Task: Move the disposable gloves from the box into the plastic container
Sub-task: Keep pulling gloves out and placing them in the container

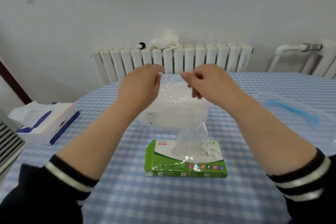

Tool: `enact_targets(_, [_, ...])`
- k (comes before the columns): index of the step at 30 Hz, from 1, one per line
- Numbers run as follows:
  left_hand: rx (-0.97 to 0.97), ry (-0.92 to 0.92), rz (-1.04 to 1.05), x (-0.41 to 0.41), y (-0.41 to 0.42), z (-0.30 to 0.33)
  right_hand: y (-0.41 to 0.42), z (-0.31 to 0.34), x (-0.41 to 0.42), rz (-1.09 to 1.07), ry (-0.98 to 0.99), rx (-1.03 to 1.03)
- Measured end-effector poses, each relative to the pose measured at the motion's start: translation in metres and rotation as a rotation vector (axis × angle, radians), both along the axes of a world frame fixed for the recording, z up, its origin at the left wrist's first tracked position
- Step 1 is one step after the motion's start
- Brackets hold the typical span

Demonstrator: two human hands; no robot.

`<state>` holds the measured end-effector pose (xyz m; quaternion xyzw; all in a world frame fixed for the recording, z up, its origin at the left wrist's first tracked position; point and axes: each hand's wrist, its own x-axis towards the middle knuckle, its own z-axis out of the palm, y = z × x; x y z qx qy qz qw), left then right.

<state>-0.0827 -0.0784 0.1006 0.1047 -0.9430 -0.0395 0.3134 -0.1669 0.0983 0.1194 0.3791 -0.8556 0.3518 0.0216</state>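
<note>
A green and white glove box [187, 164] lies on the checked tablecloth near me, with a clear glove [190, 142] sticking up out of its top opening. Behind it stands a translucent plastic container [163, 114]. Above the container my left hand [140, 85] and my right hand [209, 82] each pinch a top corner of a thin clear disposable glove [174, 89], stretched between them. It hangs down over the container's opening.
A white and blue tissue pack [45, 122] lies at the table's left edge. A clear bag with a blue strip [292, 109] lies at the right. A white radiator [172, 60] with white cloth on top stands behind the table.
</note>
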Motion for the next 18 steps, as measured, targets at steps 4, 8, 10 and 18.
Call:
enact_targets(4, [0.429,-0.257,-0.255,0.032,0.035,-0.015,0.035,-0.007,0.03,-0.079,-0.024,0.507])
enact_targets(8, [0.651,-0.415,-0.364,0.032,0.041,-0.034,0.038,-0.031,0.029,0.149,-0.186,0.581])
enact_targets(10, [0.718,-0.422,-0.417,0.031,0.047,-0.041,0.036,-0.041,0.024,0.224,-0.201,0.497])
enact_targets(18, [0.687,-0.533,-0.356,0.033,0.069,-0.09,0.031,-0.058,0.02,0.342,-0.243,0.116])
